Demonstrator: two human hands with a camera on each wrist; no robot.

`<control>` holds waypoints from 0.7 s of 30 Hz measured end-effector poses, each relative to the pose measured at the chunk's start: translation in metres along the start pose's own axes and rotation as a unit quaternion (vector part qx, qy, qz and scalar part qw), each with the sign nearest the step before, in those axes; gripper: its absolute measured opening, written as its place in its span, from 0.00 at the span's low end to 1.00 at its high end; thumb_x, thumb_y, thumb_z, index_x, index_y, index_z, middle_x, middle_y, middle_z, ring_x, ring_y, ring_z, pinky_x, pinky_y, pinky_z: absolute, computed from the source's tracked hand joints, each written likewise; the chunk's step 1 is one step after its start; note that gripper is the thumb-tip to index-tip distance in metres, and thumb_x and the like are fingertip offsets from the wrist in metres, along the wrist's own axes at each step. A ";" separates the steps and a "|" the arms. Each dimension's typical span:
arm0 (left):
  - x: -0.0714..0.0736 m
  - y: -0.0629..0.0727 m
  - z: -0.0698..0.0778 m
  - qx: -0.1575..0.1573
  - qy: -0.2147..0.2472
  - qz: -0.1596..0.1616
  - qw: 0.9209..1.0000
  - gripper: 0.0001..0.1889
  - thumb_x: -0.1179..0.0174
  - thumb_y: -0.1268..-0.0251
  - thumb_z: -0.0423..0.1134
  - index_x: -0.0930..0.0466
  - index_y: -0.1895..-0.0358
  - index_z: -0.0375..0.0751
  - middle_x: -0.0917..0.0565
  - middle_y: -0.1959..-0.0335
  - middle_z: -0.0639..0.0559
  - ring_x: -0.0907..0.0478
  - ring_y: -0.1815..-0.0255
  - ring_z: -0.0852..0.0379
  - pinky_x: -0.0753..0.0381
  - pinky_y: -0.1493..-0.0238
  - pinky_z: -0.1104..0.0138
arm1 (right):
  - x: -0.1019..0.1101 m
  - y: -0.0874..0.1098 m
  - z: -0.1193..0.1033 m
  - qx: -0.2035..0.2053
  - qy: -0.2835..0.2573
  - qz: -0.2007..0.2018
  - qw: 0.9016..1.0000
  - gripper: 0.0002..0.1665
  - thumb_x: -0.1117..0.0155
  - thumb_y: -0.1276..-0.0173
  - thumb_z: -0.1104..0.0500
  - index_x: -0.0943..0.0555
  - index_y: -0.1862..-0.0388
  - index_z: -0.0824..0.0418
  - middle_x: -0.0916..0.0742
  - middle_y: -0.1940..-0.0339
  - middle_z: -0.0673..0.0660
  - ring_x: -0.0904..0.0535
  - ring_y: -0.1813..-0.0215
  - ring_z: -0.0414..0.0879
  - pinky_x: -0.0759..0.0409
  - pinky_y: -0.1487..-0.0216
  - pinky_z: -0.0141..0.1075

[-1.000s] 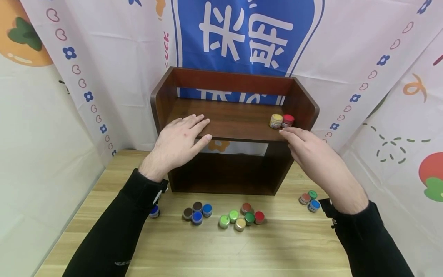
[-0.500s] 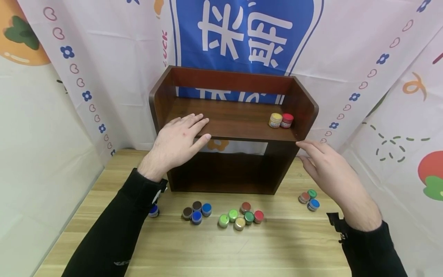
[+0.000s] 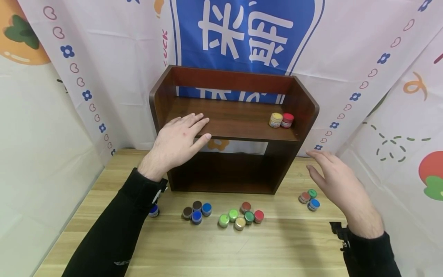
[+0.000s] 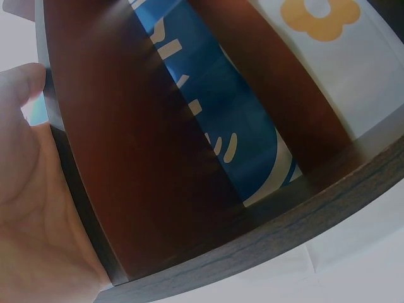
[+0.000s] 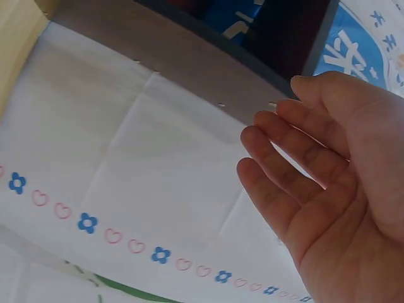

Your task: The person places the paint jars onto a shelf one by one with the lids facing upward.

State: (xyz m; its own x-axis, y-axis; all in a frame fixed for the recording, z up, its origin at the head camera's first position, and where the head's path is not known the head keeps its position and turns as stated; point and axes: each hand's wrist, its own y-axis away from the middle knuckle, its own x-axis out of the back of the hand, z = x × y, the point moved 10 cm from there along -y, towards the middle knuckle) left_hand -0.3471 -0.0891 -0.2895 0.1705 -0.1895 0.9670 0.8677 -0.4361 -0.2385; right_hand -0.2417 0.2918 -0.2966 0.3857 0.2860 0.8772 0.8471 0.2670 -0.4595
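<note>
My left hand [image 3: 180,140] rests with straight fingers on the front left of the upper board of a dark brown wooden shelf [image 3: 235,132]. In the left wrist view, the palm [image 4: 44,221] lies along the board's front edge. My right hand [image 3: 340,186] hangs in the air to the right of the shelf, fingers loosely bent and holding nothing. The right wrist view shows its bare palm [image 5: 341,208] beside the shelf's side panel [image 5: 170,44]. A yellow-lidded jar [image 3: 275,120] and a red-lidded jar [image 3: 287,120] stand side by side at the upper board's right end.
On the wooden table [image 3: 194,254], small lidded jars stand in groups: brown and blue ones [image 3: 197,212], several mixed colours [image 3: 240,223], and three near the right arm [image 3: 313,204]. A blue jar [image 3: 154,211] is partly behind the left sleeve. Printed cloth [image 3: 117,77] hangs around.
My right hand has moved right and down, away from beside the yellow and red jars and off the shelf's right edge. The left hand has stayed in place.
</note>
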 end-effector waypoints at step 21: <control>0.000 0.000 -0.001 0.002 0.003 -0.001 1.000 0.40 0.57 0.03 0.68 0.36 0.04 0.50 0.35 0.02 0.44 0.41 -0.01 0.41 0.41 -0.01 0.39 | -0.059 0.028 0.050 -0.066 -0.029 -0.068 0.995 0.24 0.29 0.14 0.64 0.17 0.25 0.74 0.10 0.30 0.76 0.13 0.27 0.75 0.14 0.25 0.73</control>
State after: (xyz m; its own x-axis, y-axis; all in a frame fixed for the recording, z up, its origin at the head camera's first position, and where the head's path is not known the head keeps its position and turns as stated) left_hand -0.3479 -0.0897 -0.2897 0.1658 -0.1940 0.9669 0.8703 -0.4323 -0.2359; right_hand -0.2593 0.3286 -0.3682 0.2463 0.3088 0.9187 0.9321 0.1844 -0.3119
